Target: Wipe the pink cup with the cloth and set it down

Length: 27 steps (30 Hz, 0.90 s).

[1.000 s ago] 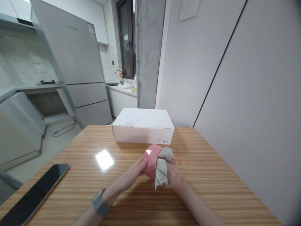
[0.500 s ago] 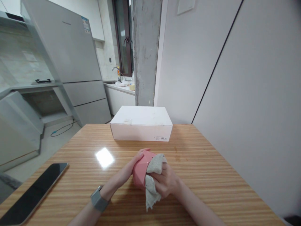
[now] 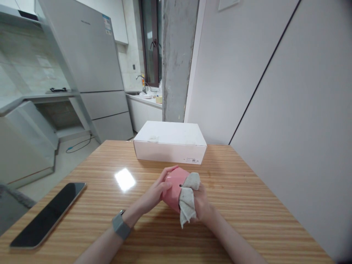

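Note:
Near the middle of the table, my left hand grips a pink faceted object from its left side, thumb on the near face and fingers over the top. The object is tilted, and a small dark spot shows on it beside the cloth. My right hand holds a grey cloth against the object's right side. Most of the right fingers are hidden behind the cloth and object. The cloth's frayed end hangs down toward the table. A grey-banded watch is on my left wrist.
A white box lies at the far side of the wood-grain table. On the left, a dark-screened phone rests near the edge. Beyond stand a fridge, a sink counter and a pale wall on the right.
The pink object has turned a little and shifted slightly up and right with both hands. My right hand has rotated, so its fingers are now more hidden. The whole view has shifted slightly.

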{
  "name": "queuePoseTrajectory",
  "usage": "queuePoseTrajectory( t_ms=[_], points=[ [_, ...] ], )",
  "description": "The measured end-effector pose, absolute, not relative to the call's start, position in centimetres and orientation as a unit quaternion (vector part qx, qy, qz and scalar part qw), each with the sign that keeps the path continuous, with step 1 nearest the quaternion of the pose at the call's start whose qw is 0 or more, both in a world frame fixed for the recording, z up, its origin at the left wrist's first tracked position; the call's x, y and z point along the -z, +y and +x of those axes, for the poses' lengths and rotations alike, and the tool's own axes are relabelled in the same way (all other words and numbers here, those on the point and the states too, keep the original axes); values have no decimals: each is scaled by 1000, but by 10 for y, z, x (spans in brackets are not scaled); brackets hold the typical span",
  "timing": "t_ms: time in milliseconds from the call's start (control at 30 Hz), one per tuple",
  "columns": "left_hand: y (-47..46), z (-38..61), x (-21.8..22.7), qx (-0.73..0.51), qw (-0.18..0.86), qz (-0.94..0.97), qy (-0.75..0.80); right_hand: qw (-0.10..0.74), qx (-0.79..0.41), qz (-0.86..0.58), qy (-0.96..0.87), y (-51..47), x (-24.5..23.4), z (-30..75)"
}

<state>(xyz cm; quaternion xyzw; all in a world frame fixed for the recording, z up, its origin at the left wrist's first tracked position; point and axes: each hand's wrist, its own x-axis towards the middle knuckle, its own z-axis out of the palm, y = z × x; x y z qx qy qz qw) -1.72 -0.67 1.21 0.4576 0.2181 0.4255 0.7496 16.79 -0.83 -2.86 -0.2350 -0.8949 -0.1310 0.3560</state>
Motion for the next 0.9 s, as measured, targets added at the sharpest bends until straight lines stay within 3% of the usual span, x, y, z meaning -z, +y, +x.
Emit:
queuePoseTrajectory(
  t_ms=[233,467,700,833,900],
  points=[
    [-12,-14,-16,-414,774,400,264,415,228,-107,-874,-18,4,156],
    [-13,-11,-20,-416,746,443,273,414,164,-141,-884,-15,4,161],
    [1,-15,-10,-545,575,496,355,435,-67,-229,-868,-10,-2,159],
    [10,-21,-15,-591,628,381,332,580,-380,-319,-646,-5,6,163],
    [12,-24,-21,-602,663,304,325,647,-434,-366,-508,2,9,168]
  ],
)
